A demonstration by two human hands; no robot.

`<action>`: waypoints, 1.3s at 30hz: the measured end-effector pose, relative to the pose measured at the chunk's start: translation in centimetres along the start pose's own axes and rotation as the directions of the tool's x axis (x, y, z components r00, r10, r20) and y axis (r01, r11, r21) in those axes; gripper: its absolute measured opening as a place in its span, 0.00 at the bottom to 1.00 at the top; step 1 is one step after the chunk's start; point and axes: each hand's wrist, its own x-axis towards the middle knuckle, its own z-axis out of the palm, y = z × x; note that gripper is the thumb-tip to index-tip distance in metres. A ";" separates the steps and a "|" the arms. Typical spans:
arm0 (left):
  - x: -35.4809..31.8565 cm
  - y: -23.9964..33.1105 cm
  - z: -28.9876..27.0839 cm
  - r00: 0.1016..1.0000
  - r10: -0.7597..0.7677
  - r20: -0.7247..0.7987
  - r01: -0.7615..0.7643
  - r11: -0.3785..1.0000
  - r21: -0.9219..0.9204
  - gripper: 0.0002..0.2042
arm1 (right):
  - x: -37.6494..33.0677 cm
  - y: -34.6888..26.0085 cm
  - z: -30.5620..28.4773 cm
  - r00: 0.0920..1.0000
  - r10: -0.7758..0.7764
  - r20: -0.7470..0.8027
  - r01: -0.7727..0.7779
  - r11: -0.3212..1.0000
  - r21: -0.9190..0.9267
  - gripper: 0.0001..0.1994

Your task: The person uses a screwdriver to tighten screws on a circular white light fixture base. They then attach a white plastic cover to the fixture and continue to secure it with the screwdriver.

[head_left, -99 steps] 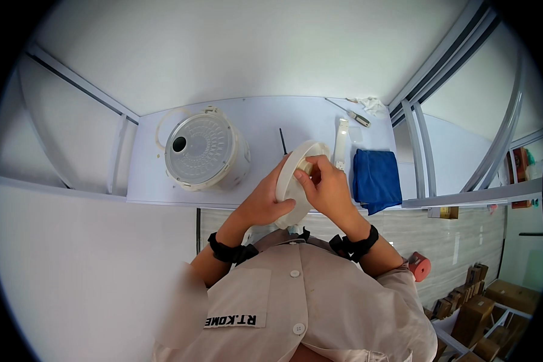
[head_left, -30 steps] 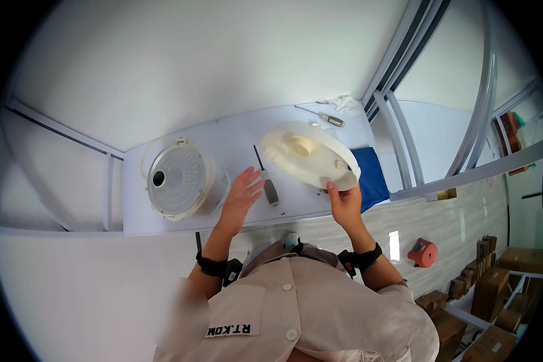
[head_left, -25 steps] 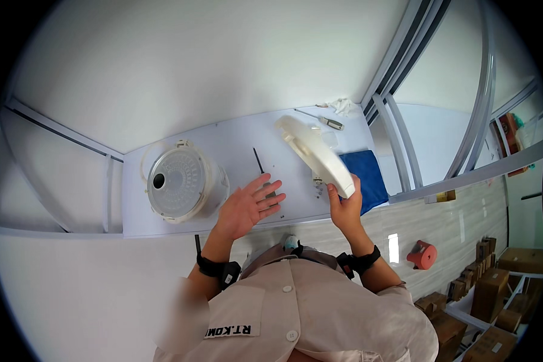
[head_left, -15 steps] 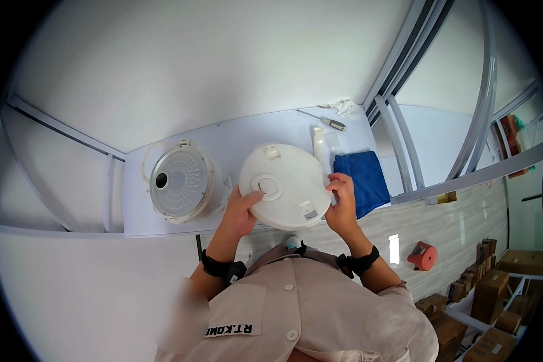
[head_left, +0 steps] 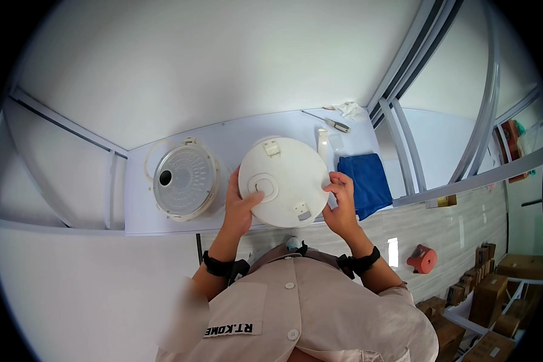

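A round white rice cooker lid cover (head_left: pixel 295 178) is held up above the front of the table. It has a small oval part and two fittings near its rim. My left hand (head_left: pixel 240 208) grips its left edge, with the thumb on the oval part. My right hand (head_left: pixel 341 205) is closed on the right edge, thumb and fingers at the rim. On the left stands the rice cooker (head_left: pixel 186 181), its metal inner plate showing with a dark round hole at one side. A loop-shaped handle lies against its left side.
A folded blue cloth (head_left: pixel 365 184) lies right of the lid cover. Behind it are a white strip-shaped part (head_left: pixel 323 143), a screwdriver (head_left: pixel 338 125) and a crumpled white cloth (head_left: pixel 351 110). Metal frame posts (head_left: pixel 407 148) stand at the right. A red roll (head_left: pixel 422 259) is on the floor.
The lid cover has tilted slightly and shifted a little away from me, and both hands moved with it. The things on the table stay in place.
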 end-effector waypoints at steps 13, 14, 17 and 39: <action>-1.1 1.2 -0.3 0.985 0.064 -0.162 -0.036 0.985 0.166 0.48 | 1.7 -1.6 0.2 0.997 -0.071 0.019 0.068 0.990 0.123 0.25; -1.2 1.2 -0.5 0.983 0.091 -0.159 -0.062 0.982 0.180 0.48 | 2.1 -1.5 0.2 0.999 -0.033 0.012 0.030 0.984 0.176 0.26; -1.5 1.2 -1.0 0.978 0.150 -0.143 -0.110 0.961 0.254 0.48 | 2.9 0.1 0.1 0.994 0.098 -0.039 -0.094 0.991 0.093 0.26; -3.5 0.8 -2.6 0.958 0.242 -0.154 -0.131 0.846 0.517 0.46 | 3.6 4.9 2.6 0.905 0.423 -0.045 -0.328 0.627 -0.707 0.35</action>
